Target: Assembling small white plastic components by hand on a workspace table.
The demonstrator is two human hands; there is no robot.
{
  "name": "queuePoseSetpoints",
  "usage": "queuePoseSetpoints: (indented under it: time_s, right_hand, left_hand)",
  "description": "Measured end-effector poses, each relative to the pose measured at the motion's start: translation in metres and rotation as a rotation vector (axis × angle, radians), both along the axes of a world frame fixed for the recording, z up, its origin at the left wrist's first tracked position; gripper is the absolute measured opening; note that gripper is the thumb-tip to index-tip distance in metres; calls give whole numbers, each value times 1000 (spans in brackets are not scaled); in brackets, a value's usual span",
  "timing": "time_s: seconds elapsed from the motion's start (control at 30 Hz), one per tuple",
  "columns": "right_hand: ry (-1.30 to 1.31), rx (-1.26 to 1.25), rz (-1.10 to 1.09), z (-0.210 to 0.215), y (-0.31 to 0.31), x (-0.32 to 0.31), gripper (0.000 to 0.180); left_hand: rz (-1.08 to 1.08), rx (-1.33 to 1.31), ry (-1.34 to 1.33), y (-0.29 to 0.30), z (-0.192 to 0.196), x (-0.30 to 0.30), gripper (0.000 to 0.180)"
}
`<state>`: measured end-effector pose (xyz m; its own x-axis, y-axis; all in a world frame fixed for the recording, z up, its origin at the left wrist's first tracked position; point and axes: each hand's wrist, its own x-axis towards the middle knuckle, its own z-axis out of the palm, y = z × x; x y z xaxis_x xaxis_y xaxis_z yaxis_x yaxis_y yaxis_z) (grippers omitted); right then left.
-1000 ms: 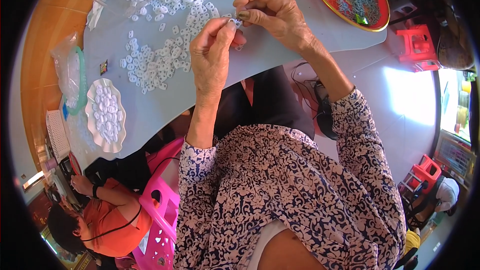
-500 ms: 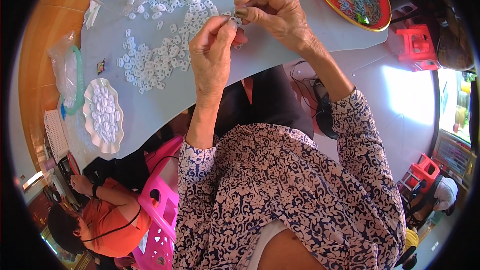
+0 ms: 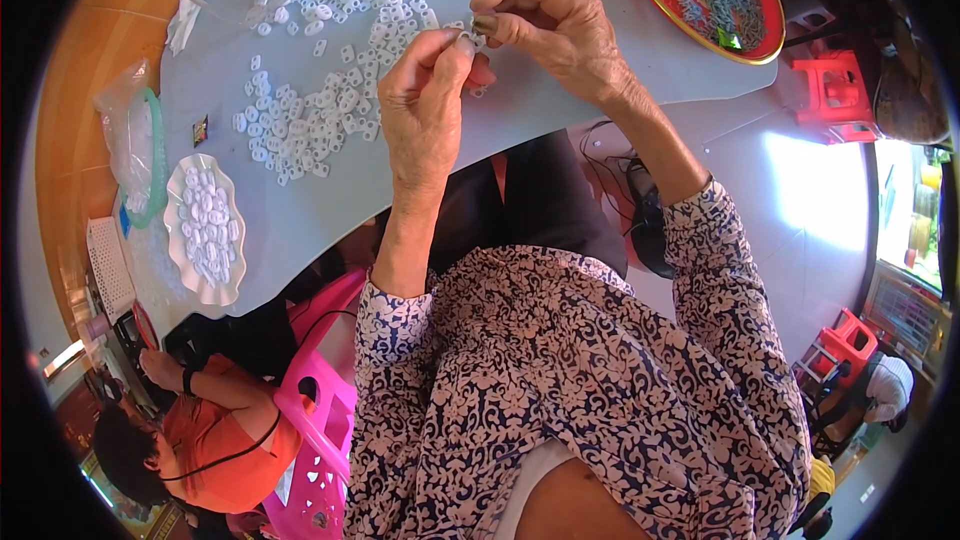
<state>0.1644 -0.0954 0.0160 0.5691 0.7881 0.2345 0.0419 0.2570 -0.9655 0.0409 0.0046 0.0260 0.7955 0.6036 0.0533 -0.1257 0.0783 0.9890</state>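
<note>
Above the near side of the table, my two hands meet fingertip to fingertip. Thumb and curled fingers of my left hand (image 3: 425, 100) are closed in a pinch on a small white plastic piece, mostly hidden by the fingers. My right hand (image 3: 555, 35) pinches at the same spot; what lies between its fingertips is too small and covered to make out. Left of the hands, many flat white plastic pieces with holes (image 3: 325, 120) are spread loose. A red round tray (image 3: 772, 35) at the far right holds a heap of small grey metal-looking parts and a green packet.
A white wavy-edged dish (image 3: 178, 240) with white oval pieces stands at the table's left edge. Behind it are a green-rimmed basket (image 3: 158, 160) and a clear bag. A person in orange (image 3: 225, 440) sits lower left by a pink chair (image 3: 320, 410). Red stools (image 3: 835, 90) stand right.
My fingertips have shifted only very slightly and still meet at the same place. The view has tilted a touch; the things on the table lie as before.
</note>
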Motion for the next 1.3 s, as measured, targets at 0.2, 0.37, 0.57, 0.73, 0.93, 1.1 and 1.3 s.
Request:
queuePoseSetpoints:
  time_s: [0.2, 0.37, 0.57, 0.73, 0.93, 1.1, 1.3]
  right_hand:
    - [-33, -4, -2, -1, 0, 0, 13]
    - [-9, 28, -2, -1, 0, -1, 13]
    - [-31, 25, 11, -3, -1, 1, 13]
    - [-54, 37, 14, -2, 0, 1, 14]
    - [-30, 38, 24, -3, -1, 0, 14]
    - [-43, 32, 33, -4, -1, 1, 15]
    - [-25, 71, 43, -3, -1, -2, 14]
  left_hand:
    - [-13, 1, 20, 2, 0, -1, 15]
    - [-8, -11, -2, 0, -2, -1, 16]
    - [-10, -8, 9, 1, 0, -1, 16]
    - [-19, -10, -19, 1, -2, -2, 16]
    - [-15, -22, -21, 0, -3, -1, 17]
    - [-16, -15, -25, 0, -3, -1, 17]
    - [-23, 16, 26, -1, -2, -2, 18]
